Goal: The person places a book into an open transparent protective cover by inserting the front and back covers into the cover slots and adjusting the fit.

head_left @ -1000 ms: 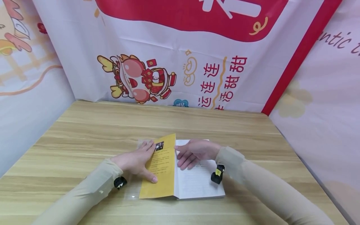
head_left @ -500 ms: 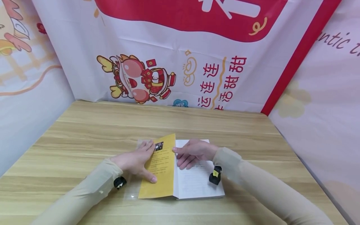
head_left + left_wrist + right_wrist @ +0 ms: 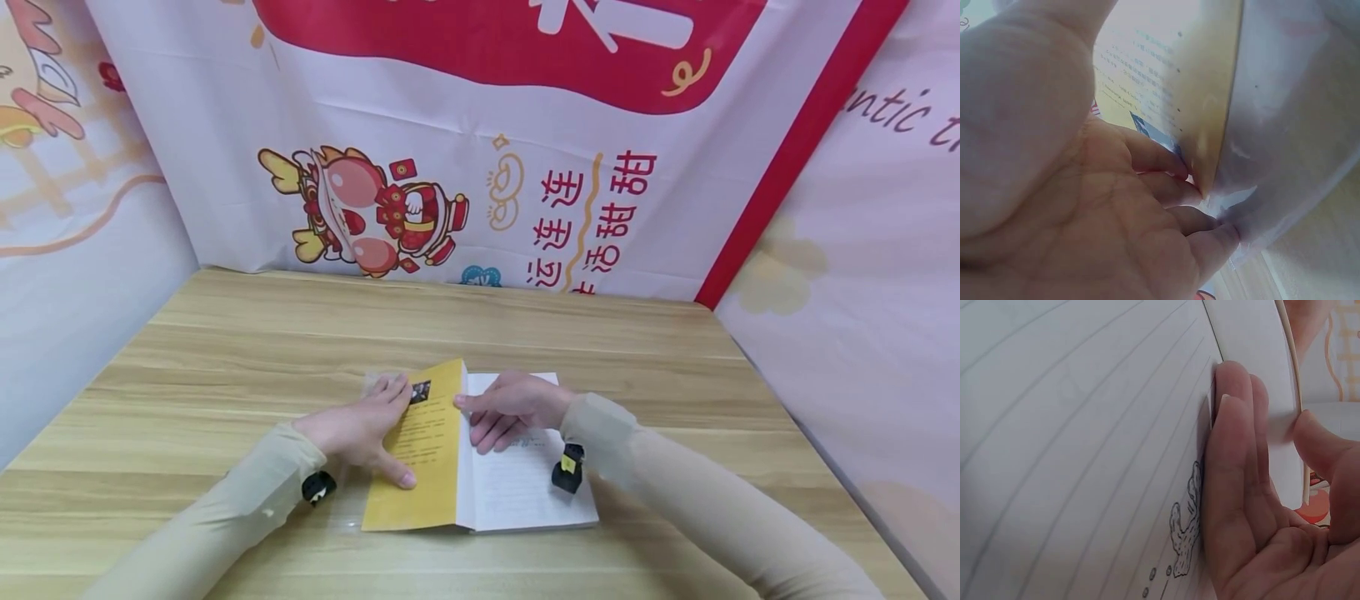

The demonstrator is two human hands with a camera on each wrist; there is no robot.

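Observation:
An opened notebook [image 3: 536, 492] with white lined pages lies on the table, a small line drawing [image 3: 1186, 531] on its page. Its yellow cover flap [image 3: 431, 492] bears print and a small photo and is turned leftward, its fold slightly raised. Under the flap's left side shows a clear plastic sheet [image 3: 351, 512]. My left hand [image 3: 363, 433] rests spread on the flap, fingertips at the flap's edge and the plastic in the left wrist view. My right hand [image 3: 521, 408] has its thumb against the flap's folded edge, its fingers straight along the page near the gutter.
The wooden table [image 3: 247, 333] extends around the notebook. A printed white and red cloth [image 3: 420, 108] hangs behind its back edge, with pale printed cloths at both sides. A small black wrist device [image 3: 567, 468] is on the right forearm, another [image 3: 318, 487] on the left.
My right hand has moved slightly left, and the flap's folded edge has shifted left with its thumb. The left hand has hardly moved.

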